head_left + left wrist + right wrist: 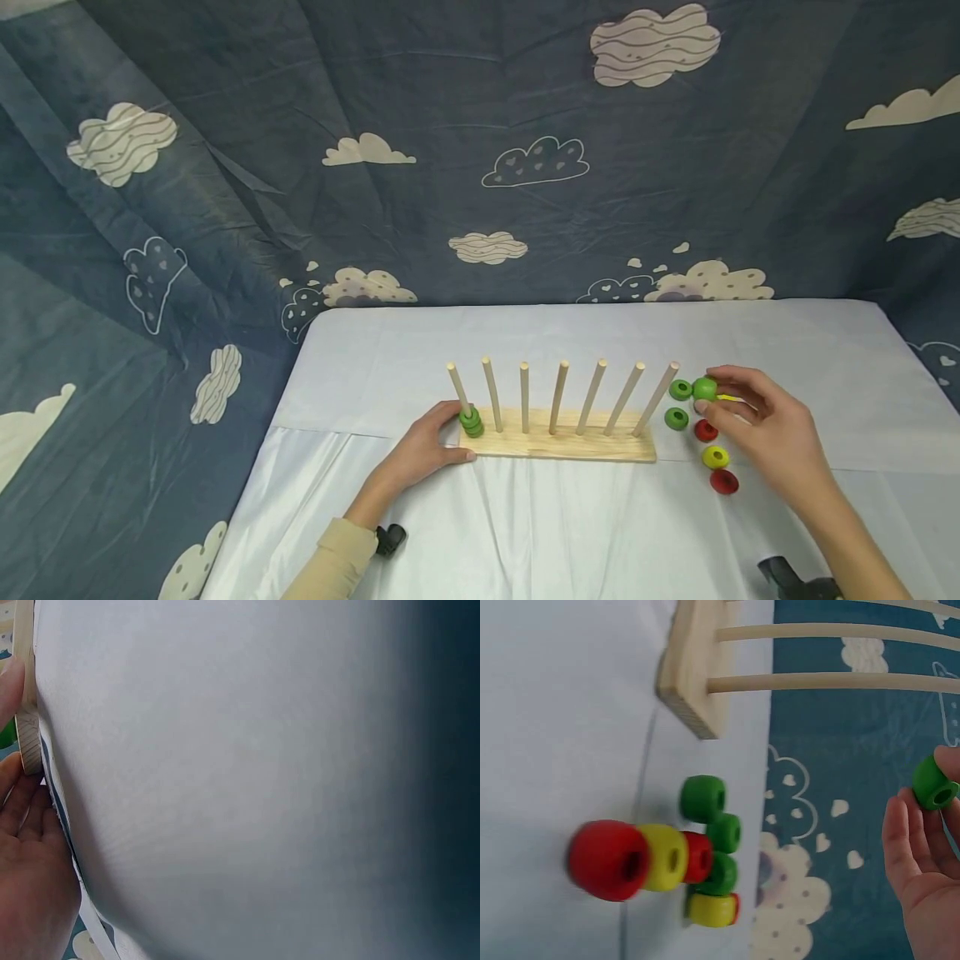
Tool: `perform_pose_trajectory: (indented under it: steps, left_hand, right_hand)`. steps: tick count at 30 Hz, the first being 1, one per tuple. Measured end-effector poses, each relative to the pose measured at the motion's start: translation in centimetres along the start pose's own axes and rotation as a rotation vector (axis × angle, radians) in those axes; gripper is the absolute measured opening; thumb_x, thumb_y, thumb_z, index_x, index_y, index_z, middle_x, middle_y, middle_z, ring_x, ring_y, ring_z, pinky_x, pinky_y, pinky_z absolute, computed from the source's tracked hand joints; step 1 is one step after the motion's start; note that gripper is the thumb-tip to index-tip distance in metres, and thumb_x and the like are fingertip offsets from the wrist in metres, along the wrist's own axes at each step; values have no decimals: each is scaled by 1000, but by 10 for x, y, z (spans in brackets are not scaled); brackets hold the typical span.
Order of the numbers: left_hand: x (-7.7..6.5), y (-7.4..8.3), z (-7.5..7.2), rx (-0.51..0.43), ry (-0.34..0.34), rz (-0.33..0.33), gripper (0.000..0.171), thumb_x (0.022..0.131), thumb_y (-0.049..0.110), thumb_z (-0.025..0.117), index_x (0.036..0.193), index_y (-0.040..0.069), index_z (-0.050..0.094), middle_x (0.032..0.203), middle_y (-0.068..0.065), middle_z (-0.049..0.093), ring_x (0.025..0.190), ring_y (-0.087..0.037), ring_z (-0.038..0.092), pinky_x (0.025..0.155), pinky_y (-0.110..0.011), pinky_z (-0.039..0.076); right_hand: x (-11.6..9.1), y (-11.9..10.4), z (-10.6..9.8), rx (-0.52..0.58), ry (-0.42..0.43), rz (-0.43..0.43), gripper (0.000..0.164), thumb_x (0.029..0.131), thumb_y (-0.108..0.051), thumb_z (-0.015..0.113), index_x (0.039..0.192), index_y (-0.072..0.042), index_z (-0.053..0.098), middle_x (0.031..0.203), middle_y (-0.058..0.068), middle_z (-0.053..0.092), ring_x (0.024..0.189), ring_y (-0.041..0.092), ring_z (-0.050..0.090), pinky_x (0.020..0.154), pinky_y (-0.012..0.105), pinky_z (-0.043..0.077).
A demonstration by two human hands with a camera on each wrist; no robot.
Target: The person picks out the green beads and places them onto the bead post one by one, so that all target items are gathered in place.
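Observation:
My right hand (768, 425) pinches a green bead (933, 784) between thumb and fingers, raised above the loose beads on the white cloth. At the other side, my left hand (427, 442) grips the left end of a wooden peg board (525, 446), its thumb along the front edge. The left wrist view shows fingers (30, 814) right at the end of that wood. Several upright pegs stand in a row on the board. Green beads (471, 422) are stacked at the foot of the leftmost peg; the other pegs are bare.
Right of the board lie loose beads: green (677, 418), red (724, 482) and yellow (716, 457). My right hand partly hides another yellow bead in the head view. White cloth (585, 533) covers the table, and a dark cloud-print curtain (420, 208) hangs behind.

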State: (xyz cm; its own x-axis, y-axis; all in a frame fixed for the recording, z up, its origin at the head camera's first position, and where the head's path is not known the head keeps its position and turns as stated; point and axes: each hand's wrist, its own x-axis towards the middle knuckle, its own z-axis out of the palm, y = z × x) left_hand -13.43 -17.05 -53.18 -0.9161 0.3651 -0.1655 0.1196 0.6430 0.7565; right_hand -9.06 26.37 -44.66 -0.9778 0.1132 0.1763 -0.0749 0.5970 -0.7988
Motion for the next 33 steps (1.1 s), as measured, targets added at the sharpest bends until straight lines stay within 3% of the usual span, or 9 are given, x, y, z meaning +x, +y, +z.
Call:
perform_pose_trajectory:
  steps: [13, 24, 33]
  left_hand:
    - [0, 0, 0, 0, 0, -14, 73, 76, 40, 81, 140, 27, 47, 143, 11, 44, 140, -17, 31, 115, -42, 27]
    - [0, -2, 0, 1, 3, -8, 73, 76, 41, 81, 139, 27, 47, 143, 11, 45, 140, -17, 31, 115, -42, 27]
    - [0, -1, 0, 7, 3, -9, 74, 75, 40, 81, 140, 26, 47, 143, 10, 45, 140, -17, 32, 115, -42, 27]
  right_hand:
    - [11, -30, -13, -20, 70, -126, 44, 81, -9, 78, 122, -14, 62, 114, -6, 58, 98, -2, 55, 85, 0, 39]
    - [22, -56, -24, 8, 102, -220, 49, 79, 0, 77, 124, -11, 64, 115, -8, 58, 100, 0, 55, 88, 2, 40]
    - [25, -81, -22, 44, 121, -264, 54, 75, 6, 79, 124, -9, 62, 115, -3, 60, 100, 3, 56, 91, 5, 42]
